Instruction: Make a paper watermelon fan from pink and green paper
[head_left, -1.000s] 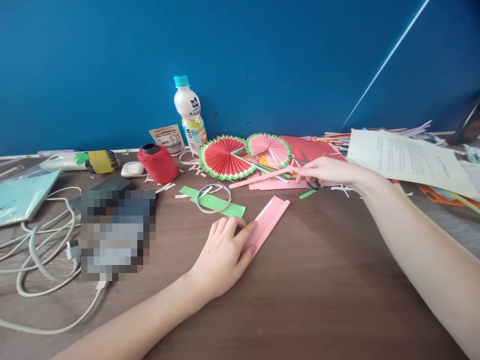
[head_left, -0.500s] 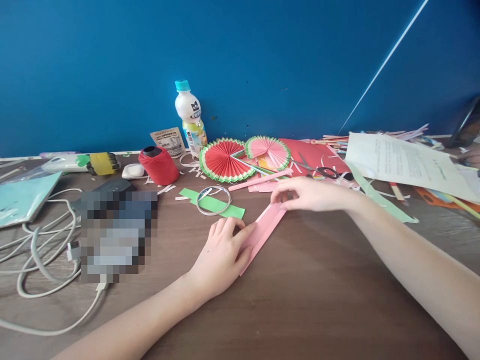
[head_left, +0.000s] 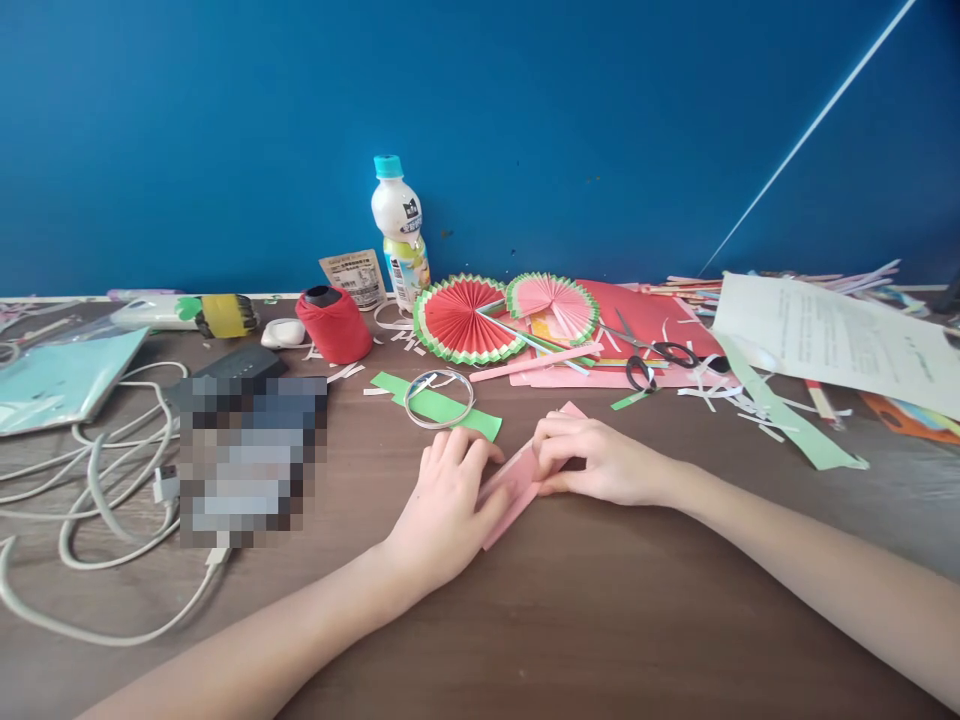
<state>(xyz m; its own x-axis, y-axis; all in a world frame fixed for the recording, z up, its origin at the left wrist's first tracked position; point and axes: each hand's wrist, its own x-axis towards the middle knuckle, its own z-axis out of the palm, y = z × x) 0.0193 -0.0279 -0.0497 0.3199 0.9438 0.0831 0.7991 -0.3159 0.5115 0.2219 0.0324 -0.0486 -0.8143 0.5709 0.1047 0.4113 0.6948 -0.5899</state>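
A folded pink paper strip [head_left: 510,527] lies slantwise on the table, with creases along its length. At its near left part, my left hand [head_left: 446,505] is closed on it, the thumb pressed on top and the fingers curled at the far edge. My right hand [head_left: 589,458] pinches the strip around its middle, fingertips and thumb together. Parts of the paper are hidden under both hands. Just beyond my left hand lie a green paper strip [head_left: 487,424] and a roll of clear tape [head_left: 409,412] resting on it.
Two pleated paper fans, one red [head_left: 450,320] and one pink [head_left: 551,308], lie near the blue wall. Black scissors [head_left: 679,352] rest on red paper among scraps. A drink bottle [head_left: 397,215], a red-wrapped roll [head_left: 337,330], a blurred phone [head_left: 262,450] and cables stand or lie leftward.
My right hand has slid from the strip's far end back toward my left hand, baring the far tip. My left hand stays on the strip. The view has shifted slightly left.
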